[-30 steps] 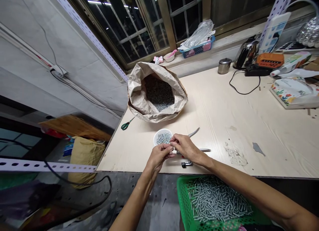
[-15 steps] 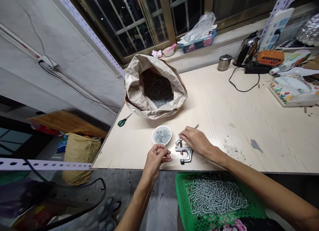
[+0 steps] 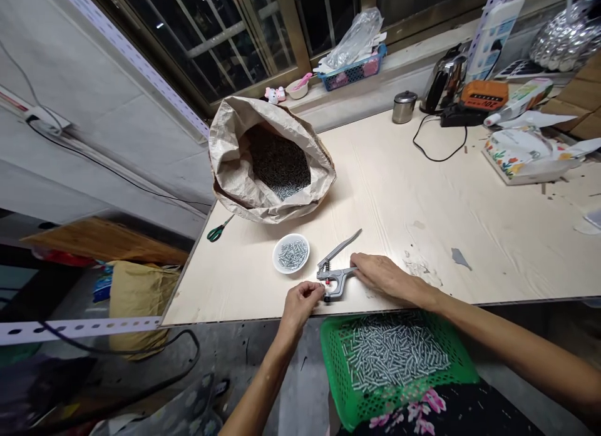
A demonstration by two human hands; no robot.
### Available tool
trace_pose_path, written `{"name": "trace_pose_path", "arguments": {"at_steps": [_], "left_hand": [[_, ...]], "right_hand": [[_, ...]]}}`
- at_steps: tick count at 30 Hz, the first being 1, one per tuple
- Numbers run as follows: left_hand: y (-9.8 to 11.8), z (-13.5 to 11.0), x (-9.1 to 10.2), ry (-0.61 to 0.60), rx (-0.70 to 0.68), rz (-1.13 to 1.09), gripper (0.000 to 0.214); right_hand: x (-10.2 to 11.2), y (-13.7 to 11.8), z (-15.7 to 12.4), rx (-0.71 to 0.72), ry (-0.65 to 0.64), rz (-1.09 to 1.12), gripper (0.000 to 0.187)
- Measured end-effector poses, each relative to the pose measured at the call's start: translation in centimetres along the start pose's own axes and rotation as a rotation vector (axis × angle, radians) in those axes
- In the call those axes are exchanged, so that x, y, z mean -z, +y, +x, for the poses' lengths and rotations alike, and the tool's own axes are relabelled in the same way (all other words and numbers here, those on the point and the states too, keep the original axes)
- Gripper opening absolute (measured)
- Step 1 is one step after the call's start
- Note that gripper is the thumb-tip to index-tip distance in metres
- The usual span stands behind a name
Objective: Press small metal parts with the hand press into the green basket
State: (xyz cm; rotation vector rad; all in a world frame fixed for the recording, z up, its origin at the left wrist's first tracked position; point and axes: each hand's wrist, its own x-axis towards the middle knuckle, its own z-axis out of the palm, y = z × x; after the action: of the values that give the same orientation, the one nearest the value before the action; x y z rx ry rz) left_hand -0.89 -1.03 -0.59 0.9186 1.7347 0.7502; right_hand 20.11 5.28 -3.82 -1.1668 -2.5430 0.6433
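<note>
The pale wooden tabletop [image 3: 469, 217] carries the brown paper sack of metal parts [image 3: 235, 166] far beyond both hands, the green plastic basket of silver tubes [image 3: 329, 354] sits just below them, and the grey metal press pliers [image 3: 335, 268] lie between the right hand [image 3: 381, 277], gripping their lower handle, and the left hand [image 3: 301, 299], pinched shut at their head.

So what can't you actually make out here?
All in the head view:
- Whatever the left hand pinches at the pliers is too small and sits behind the fingertips.
- The right hand covers the pliers' lower handle.
- The basket has its near edge hidden by flowered cloth.
- The sack is too dark inside to judge depth.
</note>
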Motion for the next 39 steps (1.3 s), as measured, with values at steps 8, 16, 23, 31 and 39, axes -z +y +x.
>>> {"name": "trace_pose_path", "arguments": {"at_steps": [8, 16, 23, 31, 39], "left_hand": [[-0.3, 0.6, 0.3, -0.057, 0.074, 0.049, 0.043], [-0.2, 1.1, 0.4, -0.131, 0.079, 0.062, 0.052], [0.1, 1.3, 0.8, -0.202, 0.127, 0.091, 0.042], [0.4, 2.0, 1.5, -0.41, 0.297, 0.225, 0.033], [0.5, 1.8, 1.4, -0.42, 0.44, 0.193, 0.033]], "right_hand": [[-2.2, -0.7, -0.5, -0.103, 0.113, 0.037, 0.026], [-2.4, -1.1, -0.9, -0.063, 0.194, 0.021, 0.026], [-2.8, -1.1, -1.1, -0.063, 0.211, 0.014, 0.024], [-3.4, -1.0, -1.2, -0.029, 0.201, -0.025, 0.023], [-2.9, -1.8, -1.3, 0.067, 0.206, -0.184, 0.012]]}}
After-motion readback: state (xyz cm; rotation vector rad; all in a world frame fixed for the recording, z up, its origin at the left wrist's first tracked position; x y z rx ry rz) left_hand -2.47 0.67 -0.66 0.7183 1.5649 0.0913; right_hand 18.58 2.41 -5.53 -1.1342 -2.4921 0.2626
